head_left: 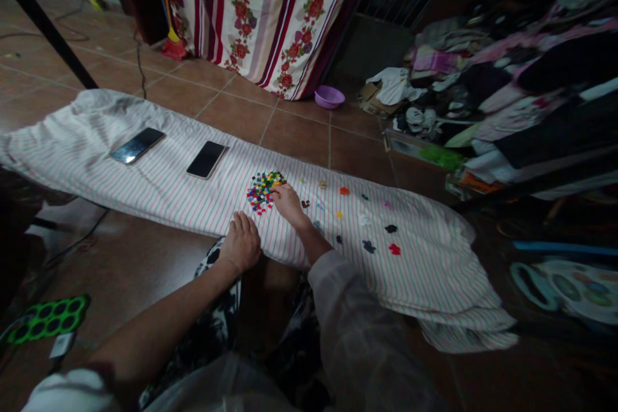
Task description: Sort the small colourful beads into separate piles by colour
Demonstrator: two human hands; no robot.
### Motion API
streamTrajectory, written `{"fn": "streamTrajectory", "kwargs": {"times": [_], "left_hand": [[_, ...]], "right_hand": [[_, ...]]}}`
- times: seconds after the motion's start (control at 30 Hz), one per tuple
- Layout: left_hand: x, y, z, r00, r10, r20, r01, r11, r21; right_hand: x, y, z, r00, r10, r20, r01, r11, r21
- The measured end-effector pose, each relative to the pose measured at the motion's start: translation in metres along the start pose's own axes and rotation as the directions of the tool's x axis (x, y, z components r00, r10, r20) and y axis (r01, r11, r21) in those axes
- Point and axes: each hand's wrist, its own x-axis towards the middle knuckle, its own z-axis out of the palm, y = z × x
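Grip of the right hand [290,205] narrow, fingertips at the right side of the mixed pile [261,196] of small coloured pieces; can't tell if fully closed or holding one. Left hand [243,241] palm down, fingers extended, on the striped cloth [168,196] over the tabletop, on the near side of the pile. Looks like the picking stage; pieces this small call for a fine pinch. Right of the pile: single-colour clusters, incl. orange cluster [344,190], red cluster [394,249]. Left of it: two phones [206,159]. Thumb-finger contact blurred; some pieces hidden by the right hand.
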Motion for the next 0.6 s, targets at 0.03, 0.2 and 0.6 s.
{"fn": "streamTrajectory", "kwargs": {"times": [0.03, 0.2, 0.6], "left_hand": [[0.000, 0.000, 0.000, 1.000, 0.001, 0.004, -0.001, 1.000, 0.002], [0.000, 0.000, 0.002, 1.000, -0.005, -0.007, 0.005, 1.000, 0.000], [0.001, 0.000, 0.010, 0.998, 0.005, -0.062, -0.005, 1.000, 0.004]], "right_hand": [[0.000, -0.001, 0.001, 1.000, 0.009, 0.007, -0.009, 1.000, -0.005], [-0.001, -0.004, 0.001, 0.999, 0.024, 0.040, -0.022, 0.999, -0.044], [0.009, -0.017, -0.003, 0.991, 0.087, 0.099, -0.071, 0.986, -0.149]]}}
